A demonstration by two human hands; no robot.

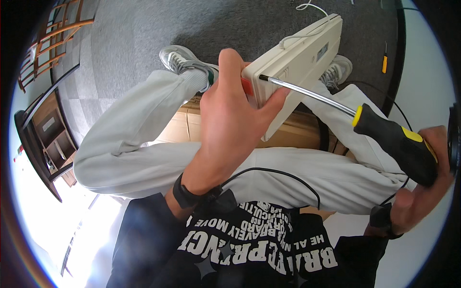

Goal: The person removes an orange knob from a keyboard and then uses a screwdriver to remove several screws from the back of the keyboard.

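A left hand [233,113] clasps a cream casing [301,61] as the right hand [425,201] grips a screwdriver [379,132], tip at one corner; the casing looks closed, the screwdriver work seemingly unfinished.

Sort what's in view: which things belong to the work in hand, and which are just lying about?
In use:
off-white device, in the left grip
white cord on the device
black-and-yellow screwdriver, in the right grip

Apparently just lying about:
small yellow-handled screwdriver on the floor
cardboard between the legs
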